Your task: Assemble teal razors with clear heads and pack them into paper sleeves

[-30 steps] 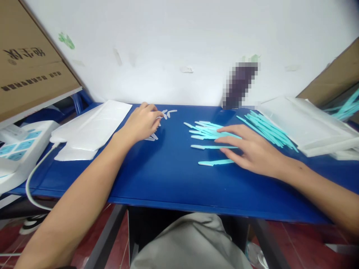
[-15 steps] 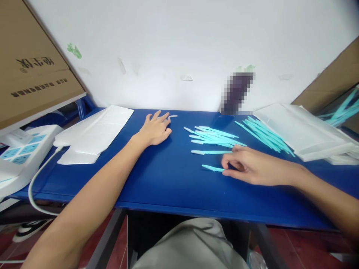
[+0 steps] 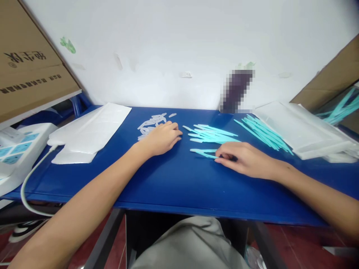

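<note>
My right hand [image 3: 242, 158] pinches a turquoise eyebrow razor [image 3: 206, 154] low over the table, its blade end pointing left. Just behind it lies another razor [image 3: 198, 150] with a pale cap, partly hidden by my fingers. Several capped razors [image 3: 211, 132] form a loose heap beyond that hand. Left of them, my left hand [image 3: 164, 138] has its fingers curled together; whatever they hold is hidden. Next to its wrist lies a scattered pile of small translucent caps [image 3: 148, 125], partly covered by the hand. A second bunch of turquoise razors [image 3: 263, 134] lies to the right.
White plastic bags [image 3: 92, 129] lie at the left, beside a power strip [image 3: 25, 145] with a white cable [image 3: 24, 186]. Clear bags [image 3: 303, 130] lie at the right by a cardboard box [image 3: 316, 82] containing more razors. A white wall [image 3: 168, 48] closes the blue table's back edge.
My left hand has come off the cap pile, moving right and nearer, its spread fingers now curled. My right hand has moved slightly left and away from me with the razor.
</note>
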A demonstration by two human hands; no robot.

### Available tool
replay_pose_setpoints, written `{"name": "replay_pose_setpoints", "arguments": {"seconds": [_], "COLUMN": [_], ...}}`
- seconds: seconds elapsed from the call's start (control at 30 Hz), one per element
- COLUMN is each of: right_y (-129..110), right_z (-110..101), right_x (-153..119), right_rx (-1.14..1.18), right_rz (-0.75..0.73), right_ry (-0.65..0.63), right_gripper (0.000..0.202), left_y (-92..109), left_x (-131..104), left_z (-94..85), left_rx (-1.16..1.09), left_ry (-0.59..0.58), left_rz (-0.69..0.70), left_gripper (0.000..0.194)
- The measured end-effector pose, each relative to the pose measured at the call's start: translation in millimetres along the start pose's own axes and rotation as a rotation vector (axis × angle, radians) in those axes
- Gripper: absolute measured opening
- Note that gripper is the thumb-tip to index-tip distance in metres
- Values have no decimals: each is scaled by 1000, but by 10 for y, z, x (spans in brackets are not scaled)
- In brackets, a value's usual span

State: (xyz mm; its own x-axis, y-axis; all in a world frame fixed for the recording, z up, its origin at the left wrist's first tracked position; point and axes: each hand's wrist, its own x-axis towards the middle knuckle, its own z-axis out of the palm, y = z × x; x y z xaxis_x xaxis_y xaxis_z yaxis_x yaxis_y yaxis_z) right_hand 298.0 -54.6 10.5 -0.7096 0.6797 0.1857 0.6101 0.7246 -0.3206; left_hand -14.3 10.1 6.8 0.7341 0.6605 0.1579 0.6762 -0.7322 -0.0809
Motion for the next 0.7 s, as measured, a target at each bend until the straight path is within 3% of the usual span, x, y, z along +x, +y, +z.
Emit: {"name": "replay_pose_setpoints", "arguments": {"seconds": [0.23, 0.47, 0.7], "right_y": [93, 21, 69], "right_z": [55, 10, 30], "right_x": [17, 16, 6], "right_rx": [-84, -30, -68], "right_rz": [37, 26, 34], "right_ry": [87, 198, 162], "right_gripper": [27, 24, 24], "left_y": [-118, 152, 300], "left_x": [-35, -2, 55], "left_z": [-47, -65, 31], "left_rx": [-56, -323, -615], "left_ry": [28, 183, 314], "left_rz": [-30, 55, 28], "left_gripper": [32, 28, 18]}}
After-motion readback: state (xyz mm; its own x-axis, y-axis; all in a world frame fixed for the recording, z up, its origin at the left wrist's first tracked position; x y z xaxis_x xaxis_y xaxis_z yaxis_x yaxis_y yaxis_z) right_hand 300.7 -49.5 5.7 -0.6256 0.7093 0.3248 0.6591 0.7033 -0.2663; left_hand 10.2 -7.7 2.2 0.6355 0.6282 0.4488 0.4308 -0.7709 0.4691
